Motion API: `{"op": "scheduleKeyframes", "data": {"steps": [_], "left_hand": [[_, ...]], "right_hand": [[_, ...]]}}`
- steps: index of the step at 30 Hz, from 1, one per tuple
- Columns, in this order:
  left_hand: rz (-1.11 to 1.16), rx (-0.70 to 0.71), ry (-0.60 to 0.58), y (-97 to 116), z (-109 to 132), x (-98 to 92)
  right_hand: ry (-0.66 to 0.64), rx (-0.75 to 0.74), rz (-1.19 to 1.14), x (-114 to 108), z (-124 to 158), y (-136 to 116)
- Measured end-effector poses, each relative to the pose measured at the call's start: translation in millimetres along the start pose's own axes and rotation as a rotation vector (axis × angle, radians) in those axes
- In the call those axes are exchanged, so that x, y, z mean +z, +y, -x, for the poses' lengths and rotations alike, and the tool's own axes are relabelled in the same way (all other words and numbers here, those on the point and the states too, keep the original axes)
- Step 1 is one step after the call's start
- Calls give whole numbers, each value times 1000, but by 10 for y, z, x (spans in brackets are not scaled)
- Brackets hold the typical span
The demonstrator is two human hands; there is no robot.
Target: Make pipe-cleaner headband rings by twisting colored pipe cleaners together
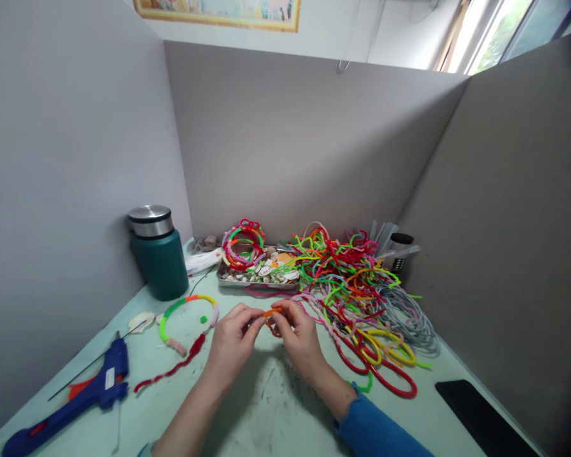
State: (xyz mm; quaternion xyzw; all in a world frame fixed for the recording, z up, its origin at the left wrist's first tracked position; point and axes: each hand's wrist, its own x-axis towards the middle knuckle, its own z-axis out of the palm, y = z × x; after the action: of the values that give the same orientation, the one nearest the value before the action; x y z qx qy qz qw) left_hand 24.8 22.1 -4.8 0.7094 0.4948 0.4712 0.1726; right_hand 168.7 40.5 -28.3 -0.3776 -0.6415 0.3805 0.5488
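Both hands meet above the middle of the table, pinching a small bent piece of orange pipe cleaner (275, 322). My left hand (235, 339) grips its left end between thumb and forefinger. From the other side, my right hand (301, 339) holds it the same way, its fingertips hiding part of the piece. To the left lies an open ring wrapped in green, yellow, orange and pink pipe cleaner (171, 315). Its right end carries a twisted dark red pipe cleaner (176, 368) that trails toward the front. A small green bit (203, 319) lies inside the ring.
A blue glue gun (102, 384) lies at left, near a teal flask (159, 263). Behind my hands stands a metal tray (257, 285) of small pieces and wrapped rings. A heap of pipe cleaners (342, 266) spreads at right; a black phone-like slab (480, 416) lies front right. Grey partitions surround the table.
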Motion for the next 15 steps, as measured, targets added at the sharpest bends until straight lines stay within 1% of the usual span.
{"op": "scheduleKeyframes", "data": {"steps": [5,7,11,13,15], "left_hand": [[-3,-7,48,2,8,2],[10,-19,72,-14,10,1],[39,-61,77,-65,0,9],[52,-81,89,-89,-7,14],[65,-95,108,-107,-12,16]], "right_hand": [[12,-13,9,17,11,-5],[-3,-35,78,12,11,-26],[-55,-103,271,-9,-3,-75],[-55,-142,316,-16,-11,-83],[-61,-134,317,-18,-15,-73]]}}
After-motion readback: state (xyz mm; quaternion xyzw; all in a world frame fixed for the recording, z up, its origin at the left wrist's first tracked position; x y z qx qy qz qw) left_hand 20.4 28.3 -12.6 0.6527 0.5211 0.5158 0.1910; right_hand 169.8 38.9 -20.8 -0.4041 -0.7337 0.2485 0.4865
